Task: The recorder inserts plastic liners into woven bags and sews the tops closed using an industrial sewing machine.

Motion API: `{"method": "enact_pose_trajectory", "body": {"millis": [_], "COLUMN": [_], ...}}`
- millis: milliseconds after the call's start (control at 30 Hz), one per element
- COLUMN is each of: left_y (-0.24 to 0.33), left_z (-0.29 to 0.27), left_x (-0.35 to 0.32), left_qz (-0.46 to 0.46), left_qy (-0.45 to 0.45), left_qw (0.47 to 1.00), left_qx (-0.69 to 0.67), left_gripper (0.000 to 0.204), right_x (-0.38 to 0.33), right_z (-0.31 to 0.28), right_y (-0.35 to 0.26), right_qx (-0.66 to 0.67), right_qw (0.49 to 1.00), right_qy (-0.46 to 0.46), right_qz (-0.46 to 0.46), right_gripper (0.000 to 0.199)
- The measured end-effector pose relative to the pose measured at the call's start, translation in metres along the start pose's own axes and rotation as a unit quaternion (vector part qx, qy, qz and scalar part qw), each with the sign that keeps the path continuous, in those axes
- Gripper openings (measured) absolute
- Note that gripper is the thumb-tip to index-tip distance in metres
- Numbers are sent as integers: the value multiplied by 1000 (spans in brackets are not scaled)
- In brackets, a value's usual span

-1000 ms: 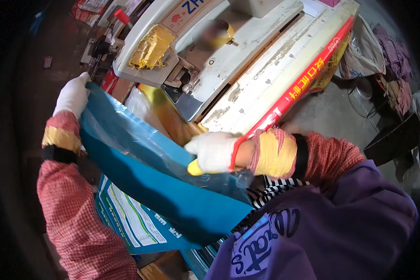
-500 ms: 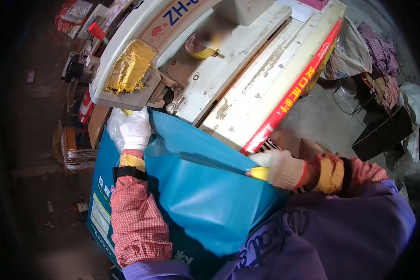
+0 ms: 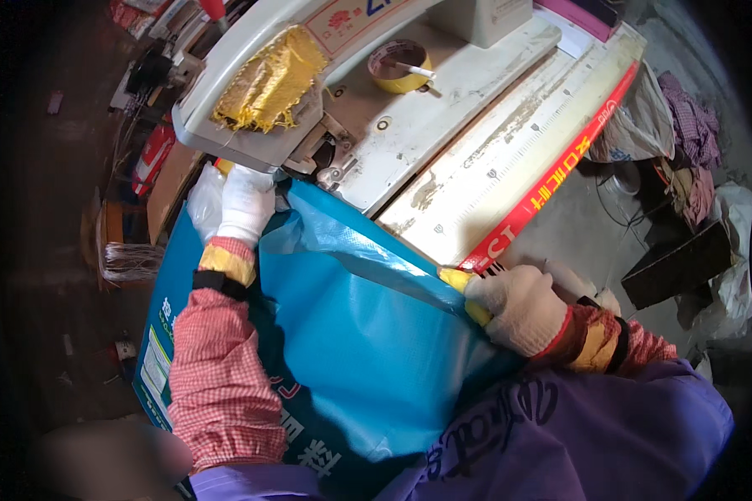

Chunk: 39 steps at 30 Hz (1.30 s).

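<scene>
A large blue plastic bag [image 3: 359,326] with printed panels lies across my lap, its top edge running along the front of an industrial sewing machine [image 3: 251,138]. My left hand [image 3: 247,204], in a white glove, grips the bag's edge just under the machine head; its fingertips are partly hidden there. A clear plastic film [image 3: 206,204] bunches beside that hand. At the other end of the edge, my right hand [image 3: 518,309], gloved with yellow finger coverings, pinches the bag's corner next to the table's red-taped front edge.
A roll of yellow tape [image 3: 399,67] rests on the machine bed. The white worktable [image 3: 510,159] with a printed scale extends to the upper right. Beyond it stand a whitish sack [image 3: 639,117], a checked cloth [image 3: 689,117] and a dark box [image 3: 677,263]. White thread [image 3: 134,260] hangs at left.
The view has shifted, so the machine and table sit farther right and higher. My right hand has turned, showing more yellow fingertips. Both hands keep hold of the bag's edge.
</scene>
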<state>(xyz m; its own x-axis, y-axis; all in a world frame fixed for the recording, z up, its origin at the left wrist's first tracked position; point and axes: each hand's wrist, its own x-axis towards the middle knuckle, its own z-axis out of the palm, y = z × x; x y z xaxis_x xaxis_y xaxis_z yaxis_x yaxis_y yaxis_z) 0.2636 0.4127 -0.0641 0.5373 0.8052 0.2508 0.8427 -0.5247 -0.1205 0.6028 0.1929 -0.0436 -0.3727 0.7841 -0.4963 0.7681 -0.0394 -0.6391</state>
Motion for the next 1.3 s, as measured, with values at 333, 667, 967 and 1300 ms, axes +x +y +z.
{"method": "enact_pose_trajectory", "body": {"millis": [333,667,967,1300], "left_y": [59,-98,74,238], "left_z": [-46,-63,-152,-167], "left_x": [-21,45,32,24], "left_qz": [-89,-144,12,206], "left_qy": [-147,52,-208,-557], "left_qw": [979,983,969,799], "left_qx": [-113,102,131,-91], "left_gripper": [19,24,13,62], "right_x": [-6,121,192,152], "right_z": [6,5,-50,-46], "right_y": [-12,-95,-79,-11], "right_qx": [142,-190,-276,-151], "right_qw": [925,953,876,855], "right_qy": [-83,196,29,336], "right_qz": [341,-129,-395,-366], "right_gripper": [70,32,24,29]}}
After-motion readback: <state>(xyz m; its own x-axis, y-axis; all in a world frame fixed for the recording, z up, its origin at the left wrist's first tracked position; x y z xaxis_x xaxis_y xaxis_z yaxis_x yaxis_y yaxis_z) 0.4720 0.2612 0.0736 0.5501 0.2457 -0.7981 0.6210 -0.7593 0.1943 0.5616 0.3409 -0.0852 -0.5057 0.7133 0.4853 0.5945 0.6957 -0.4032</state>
